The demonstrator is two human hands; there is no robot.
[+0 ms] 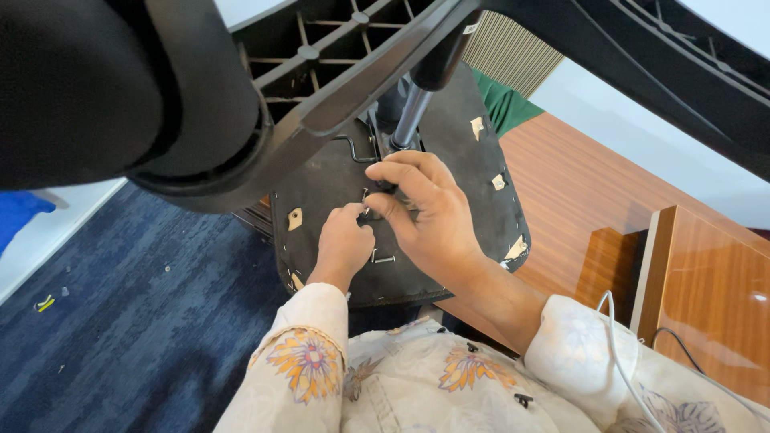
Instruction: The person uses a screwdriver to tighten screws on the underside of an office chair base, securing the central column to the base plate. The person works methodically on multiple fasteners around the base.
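Head view: an overturned office chair's seat underside [473, 200], black fabric stapled at the edges, lies on the wooden table [585, 184]. Left hand [343, 244] curls loosely, fingertips pinching a small metal clip [365, 210]; right hand [425, 212], fingers bent, presses beside the gas cylinder [409, 116].

Both hands on chair seat underside [473, 172], gas cylinder [411, 119] behind, desk [593, 188] right, perhaps touching.

Office, by the look of it. Dark blue carpet [136, 313] lower left of the frame; glossy wooden bench [577, 184] and panel at right; upturned swivel chair [449, 160] at centre; white wall [642, 120] upper right.
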